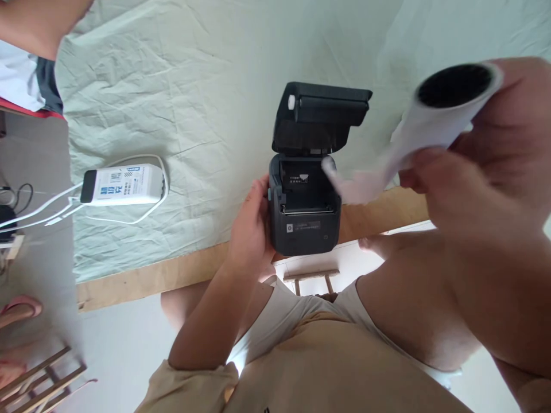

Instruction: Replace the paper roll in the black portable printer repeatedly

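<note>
A dark label printer (306,234) rests at the near edge of the cloth-covered table, its lid (321,115) raised and its inner bay exposed. My left hand (252,226) is closed around the printer's left side. Held up to the right of the printer, a white paper roll (443,123) with a dark hollow core is in the grip of my right hand (473,155). A loose strip of paper (365,184) trails from the roll toward the open bay; whether its tip touches the printer I cannot tell. Motion blurs my right hand.
On the left of the green tablecloth (193,143) lies a white power strip (129,183) with white cables (47,206). Another person's arm (41,26) reaches in at the top left. A wooden stool (38,381) stands on the floor at the lower left.
</note>
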`<state>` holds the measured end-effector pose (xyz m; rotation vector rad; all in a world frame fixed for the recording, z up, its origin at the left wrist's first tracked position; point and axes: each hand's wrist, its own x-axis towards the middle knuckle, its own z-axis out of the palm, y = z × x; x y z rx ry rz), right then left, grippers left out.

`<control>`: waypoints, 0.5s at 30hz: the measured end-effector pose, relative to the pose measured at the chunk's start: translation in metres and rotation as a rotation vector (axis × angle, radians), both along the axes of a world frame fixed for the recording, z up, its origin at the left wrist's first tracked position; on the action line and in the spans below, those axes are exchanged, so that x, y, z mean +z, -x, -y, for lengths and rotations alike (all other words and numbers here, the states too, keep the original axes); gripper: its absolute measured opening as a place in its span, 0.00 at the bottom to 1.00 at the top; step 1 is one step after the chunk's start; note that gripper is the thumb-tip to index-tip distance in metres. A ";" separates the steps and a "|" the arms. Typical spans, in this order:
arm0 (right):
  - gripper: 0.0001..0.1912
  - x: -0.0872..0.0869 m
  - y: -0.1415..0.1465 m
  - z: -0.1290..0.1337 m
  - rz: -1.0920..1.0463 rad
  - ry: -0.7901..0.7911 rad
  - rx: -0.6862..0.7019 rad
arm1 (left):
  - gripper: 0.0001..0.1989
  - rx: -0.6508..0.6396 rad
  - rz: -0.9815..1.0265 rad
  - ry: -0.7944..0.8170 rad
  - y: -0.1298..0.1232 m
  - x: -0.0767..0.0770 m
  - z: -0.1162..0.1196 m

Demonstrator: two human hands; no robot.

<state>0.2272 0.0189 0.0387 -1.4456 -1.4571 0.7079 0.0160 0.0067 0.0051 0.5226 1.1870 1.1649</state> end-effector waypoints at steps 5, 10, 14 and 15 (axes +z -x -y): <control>0.09 -0.030 -0.020 -0.014 -0.006 0.013 0.077 | 0.23 -0.056 0.077 -0.002 0.001 0.004 -0.003; 0.17 -0.042 -0.027 -0.013 0.337 -0.108 0.016 | 0.25 -0.015 0.046 0.060 -0.001 0.010 -0.004; 0.15 -0.046 -0.030 -0.013 0.475 -0.081 0.059 | 0.34 -0.011 0.082 0.076 -0.002 0.011 -0.004; 0.15 -0.047 -0.030 -0.013 0.487 -0.066 0.066 | 0.35 -0.011 0.084 0.084 -0.002 0.011 -0.004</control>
